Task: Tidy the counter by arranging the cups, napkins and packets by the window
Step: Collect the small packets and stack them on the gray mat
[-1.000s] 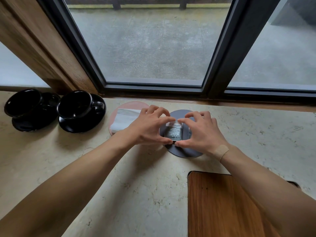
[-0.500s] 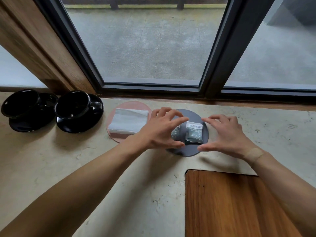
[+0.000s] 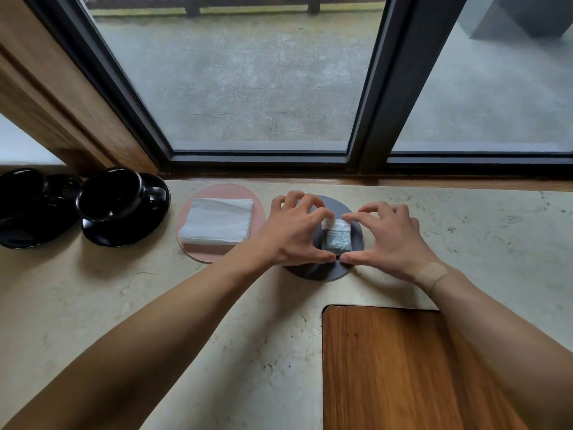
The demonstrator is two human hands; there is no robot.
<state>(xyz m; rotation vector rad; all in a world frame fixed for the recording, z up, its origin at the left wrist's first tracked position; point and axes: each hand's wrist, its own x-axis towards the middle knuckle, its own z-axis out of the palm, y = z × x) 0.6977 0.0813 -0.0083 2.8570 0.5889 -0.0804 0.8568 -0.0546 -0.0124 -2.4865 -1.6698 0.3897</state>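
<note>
A small stack of grey-and-white packets [image 3: 336,238] lies on a round grey coaster [image 3: 313,271] near the window. My left hand [image 3: 294,232] and my right hand [image 3: 392,240] press in on the stack from either side. Forefingers touch its far edge and thumbs meet at its near edge. White folded napkins [image 3: 217,221] rest on a pink round coaster [image 3: 224,189] just left of the grey one. Farther left stand a black cup [image 3: 108,193] on its black saucer [image 3: 155,218] and a second black cup [image 3: 18,184], partly cut off by the frame edge.
A wooden board [image 3: 387,367] is set into the marble counter [image 3: 93,290] at the near right. The dark window frame [image 3: 384,103] and a wooden sill run along the back. A wooden post [image 3: 62,103] rises at the back left.
Half a second ago my hands were apart with two packets side by side on the grey coaster. Both hands have now closed in, and the packets sit together as one stack.
</note>
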